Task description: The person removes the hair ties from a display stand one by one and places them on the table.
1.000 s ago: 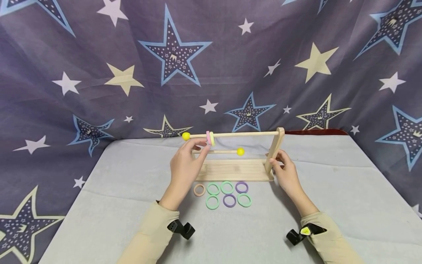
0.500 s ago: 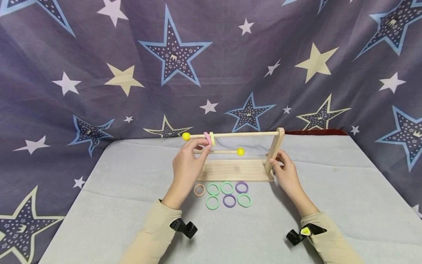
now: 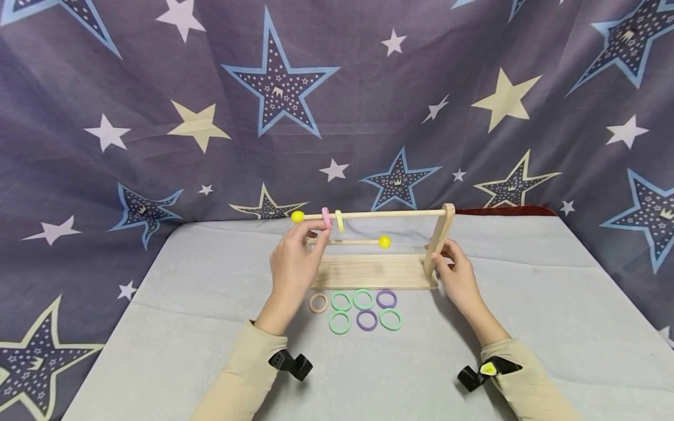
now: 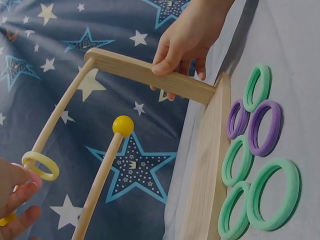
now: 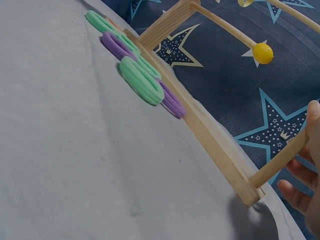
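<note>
A wooden stand with a flat base (image 3: pixel 375 272) rises on the table, with an upper rod (image 3: pixel 392 214) and a lower rod (image 3: pixel 355 241), each tipped by a yellow ball. My left hand (image 3: pixel 293 260) pinches a pink ring (image 3: pixel 326 218) that hangs around the upper rod near its ball end. Just right of it, a pale yellow ring (image 3: pixel 339 221) hangs on the same rod, apart from the pink one. My right hand (image 3: pixel 457 272) holds the right upright (image 3: pixel 439 240) low down. In the left wrist view, the pink ring is mostly hidden by fingers (image 4: pixel 17 195).
Before the base, several green rings (image 3: pixel 339 322), two purple rings (image 3: pixel 367 320) and a light brown ring (image 3: pixel 318 303) lie flat on the grey cloth-covered table (image 3: pixel 210 280). A star-patterned curtain (image 3: pixel 363 105) hangs behind.
The pink ring, first right beside the yellow one, tilted and then slid left along the rod with my left hand, leaving a gap. My right hand has stayed still.
</note>
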A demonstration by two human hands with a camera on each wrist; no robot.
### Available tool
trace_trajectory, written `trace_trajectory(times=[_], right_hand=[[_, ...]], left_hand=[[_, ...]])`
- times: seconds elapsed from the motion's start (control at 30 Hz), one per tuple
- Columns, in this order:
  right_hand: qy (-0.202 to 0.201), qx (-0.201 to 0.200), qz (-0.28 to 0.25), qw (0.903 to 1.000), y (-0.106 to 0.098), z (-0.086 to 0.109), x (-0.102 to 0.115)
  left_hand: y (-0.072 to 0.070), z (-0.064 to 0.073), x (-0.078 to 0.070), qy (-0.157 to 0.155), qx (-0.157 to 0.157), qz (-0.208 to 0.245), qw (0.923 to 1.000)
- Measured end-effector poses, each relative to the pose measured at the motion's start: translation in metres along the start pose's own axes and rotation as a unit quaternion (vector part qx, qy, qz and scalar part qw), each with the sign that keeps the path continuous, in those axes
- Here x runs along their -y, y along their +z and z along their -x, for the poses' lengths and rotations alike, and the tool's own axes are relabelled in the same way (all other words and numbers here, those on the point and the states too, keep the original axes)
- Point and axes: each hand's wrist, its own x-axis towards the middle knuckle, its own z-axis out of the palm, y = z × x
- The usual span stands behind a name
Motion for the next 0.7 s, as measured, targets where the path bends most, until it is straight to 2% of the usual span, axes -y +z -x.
trace_trajectory(times=[0.33, 0.47, 0.53, 0.7], right_hand=[[-0.002, 0.0, -0.005, 1.0, 0.001, 0.0, 0.001], [-0.004, 0.0, -0.007, 1.0, 0.0, 0.0, 0.001], [-0.002, 0.002, -0.007, 1.0, -0.001, 0.002, 0.011], [-0.004, 0.0, -0.009, 0.9999, -0.001, 0.002, 0.012]], left_hand=[[-0.006, 0.001, 0.01, 0.003, -0.021, 0.012, 0.9997], [-0.009, 0.002, 0.013, -0.006, -0.028, 0.015, 0.9995], [-0.011, 0.003, 0.014, -0.012, -0.033, 0.015, 0.9993], [-0.014, 0.004, 0.019, -0.012, -0.043, 0.016, 0.9989]])
